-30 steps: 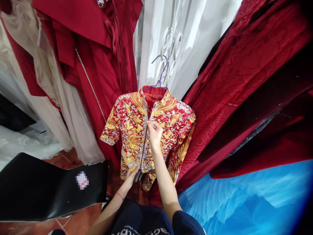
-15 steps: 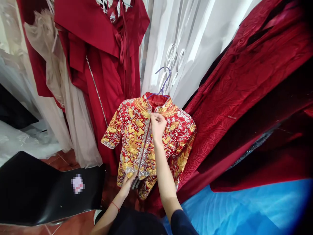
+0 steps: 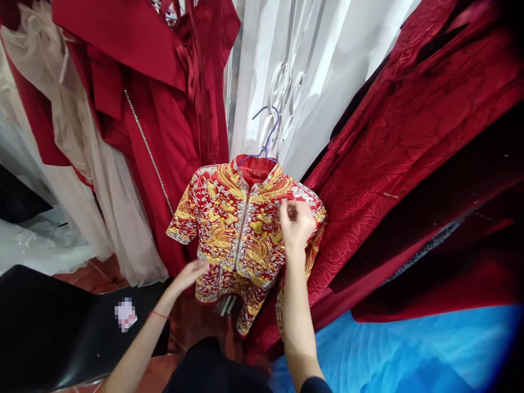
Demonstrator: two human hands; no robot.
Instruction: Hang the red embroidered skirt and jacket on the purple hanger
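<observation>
A red short-sleeved jacket (image 3: 221, 224) with dense gold and silver embroidery hangs on a purple hanger (image 3: 268, 136). Its two front edges meet along the middle under a stand-up collar. In front of the jacket's chest on the right side, my right hand (image 3: 299, 224) has its fingers curled in, thumb and forefinger forming a ring; what they hold, if anything, does not show. Beside the lower left hem, my left hand (image 3: 193, 274) has its fingers stretched out and holds nothing. More embroidered red-and-gold cloth (image 3: 251, 308) hangs below the jacket.
Red gowns (image 3: 164, 109) hang at left and a patterned red gown (image 3: 393, 147) at right. A white curtain (image 3: 254, 65) and white scrolled metalwork (image 3: 282, 90) stand behind. A black chair (image 3: 61, 327) is low left; blue fabric (image 3: 380, 349) spreads low right.
My right hand has left the collar and moved right across the chest. My left hand has let go of the hem and moved left. The jacket's front edges now sit closer together.
</observation>
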